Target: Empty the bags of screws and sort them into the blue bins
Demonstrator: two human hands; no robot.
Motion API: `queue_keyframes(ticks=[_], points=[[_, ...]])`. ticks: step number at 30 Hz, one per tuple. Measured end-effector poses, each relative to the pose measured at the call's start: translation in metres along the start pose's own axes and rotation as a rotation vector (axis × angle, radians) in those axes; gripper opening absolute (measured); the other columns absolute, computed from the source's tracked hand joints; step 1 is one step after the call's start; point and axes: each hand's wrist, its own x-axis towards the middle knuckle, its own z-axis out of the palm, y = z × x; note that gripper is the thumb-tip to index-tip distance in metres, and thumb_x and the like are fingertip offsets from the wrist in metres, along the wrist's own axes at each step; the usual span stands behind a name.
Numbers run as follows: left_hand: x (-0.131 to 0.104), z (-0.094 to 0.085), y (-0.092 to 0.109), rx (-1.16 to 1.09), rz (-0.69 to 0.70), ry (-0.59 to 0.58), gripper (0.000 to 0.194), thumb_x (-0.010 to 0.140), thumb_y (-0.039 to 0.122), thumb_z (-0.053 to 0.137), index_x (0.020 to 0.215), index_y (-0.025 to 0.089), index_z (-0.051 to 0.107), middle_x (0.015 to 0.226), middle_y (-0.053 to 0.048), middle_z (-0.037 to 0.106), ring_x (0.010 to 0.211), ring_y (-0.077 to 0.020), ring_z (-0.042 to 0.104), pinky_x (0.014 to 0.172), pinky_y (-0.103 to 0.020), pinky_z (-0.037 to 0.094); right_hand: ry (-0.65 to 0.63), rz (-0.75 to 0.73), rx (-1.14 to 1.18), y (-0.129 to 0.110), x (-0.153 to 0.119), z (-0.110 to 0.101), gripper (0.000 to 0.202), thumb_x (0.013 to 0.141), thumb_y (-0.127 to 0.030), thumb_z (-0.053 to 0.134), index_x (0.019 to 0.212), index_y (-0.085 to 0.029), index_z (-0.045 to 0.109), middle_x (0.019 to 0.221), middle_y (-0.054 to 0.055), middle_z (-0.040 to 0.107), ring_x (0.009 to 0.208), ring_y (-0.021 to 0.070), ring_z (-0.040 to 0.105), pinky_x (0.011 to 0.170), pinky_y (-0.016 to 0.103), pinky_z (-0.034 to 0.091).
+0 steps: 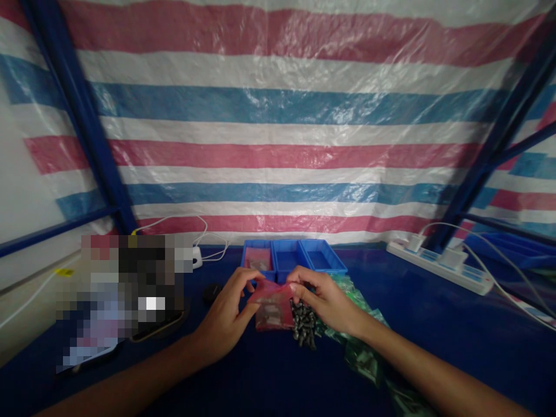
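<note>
A small pink see-through plastic bag [274,315] with pale pieces inside is stretched between my two hands over the blue table. My left hand [230,310] pinches its upper left corner. At the upper right corner, the thumb and fingers of my right hand [324,295] are closed on the bag's edge. Just beside the bag, below my right hand, lies a pile of dark metal screws [304,327]. Green plastic bags [362,356] with contents spread out under and beyond my right wrist.
Three blue bins [290,258] stand behind my hands; the left one holds pink bags [258,259]. A white power strip [438,267] with plugs and cables lies at the right. Left of my hands are a dark round object [212,292] and a blurred-out area. A striped sheet [278,156] hangs behind.
</note>
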Motion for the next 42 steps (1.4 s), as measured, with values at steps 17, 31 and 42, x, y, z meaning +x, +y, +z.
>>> queue_keyframes(ticks=[17, 31, 42], points=[[0.004, 0.005, -0.007, -0.088, -0.046, 0.016, 0.035, 0.111, 0.039, 0.046, 0.133, 0.023, 0.069, 0.134, -0.008, 0.071, 0.124, -0.0248, 0.065, 0.113, -0.04, 0.047, -0.002, -0.033, -0.065, -0.002, 0.0, 0.002, 0.024, 0.104, -0.04, 0.065, 0.09, -0.022, 0.071, 0.086, 0.001, 0.065, 0.082, 0.0172, 0.059, 0.075, 0.032, 0.044], [0.004, 0.005, -0.002, -0.153, -0.079, 0.0, 0.03, 0.11, 0.038, 0.049, 0.122, 0.024, 0.072, 0.12, -0.004, 0.075, 0.11, -0.0233, 0.068, 0.103, -0.034, 0.051, -0.018, -0.019, -0.06, 0.002, 0.0, 0.004, 0.032, 0.107, -0.038, 0.058, 0.08, -0.02, 0.058, 0.08, -0.002, 0.056, 0.077, 0.0155, 0.053, 0.073, 0.03, 0.041], [0.003, 0.006, -0.01, -0.151, -0.143, 0.05, 0.036, 0.107, 0.045, 0.051, 0.084, 0.019, 0.062, 0.083, -0.001, 0.064, 0.085, -0.0194, 0.06, 0.084, -0.028, 0.047, -0.008, -0.009, -0.04, 0.003, 0.001, 0.003, 0.034, 0.107, -0.042, 0.057, 0.081, -0.02, 0.056, 0.079, -0.002, 0.052, 0.076, 0.0157, 0.049, 0.071, 0.029, 0.039]])
